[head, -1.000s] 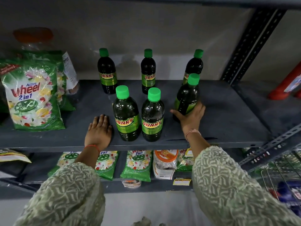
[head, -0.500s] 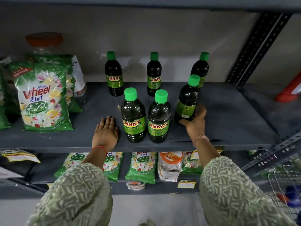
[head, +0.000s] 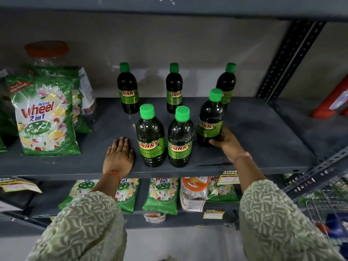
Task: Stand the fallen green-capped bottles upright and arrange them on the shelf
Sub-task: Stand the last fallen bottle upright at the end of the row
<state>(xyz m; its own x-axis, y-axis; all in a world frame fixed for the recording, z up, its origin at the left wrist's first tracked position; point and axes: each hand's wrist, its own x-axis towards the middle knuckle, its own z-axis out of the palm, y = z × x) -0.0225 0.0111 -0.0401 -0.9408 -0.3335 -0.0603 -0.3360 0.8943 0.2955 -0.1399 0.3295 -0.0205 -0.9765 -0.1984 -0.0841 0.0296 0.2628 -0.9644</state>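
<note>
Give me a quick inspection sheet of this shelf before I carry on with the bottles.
Surface: grey metal shelf, bare at its right end.
Job's things: six green-capped bottles, all upright; back row of three, front pair standing close together, sixth bottle set further back and right.
Clutter: detergent bags and an orange-lidded jar at left.
Grips: left hand flat on the shelf, holding nothing; right hand wrapped round the base of the sixth bottle.
Cables: nothing seen.
Surroundings: lower shelf of detergent bags; wire basket at right.
</note>
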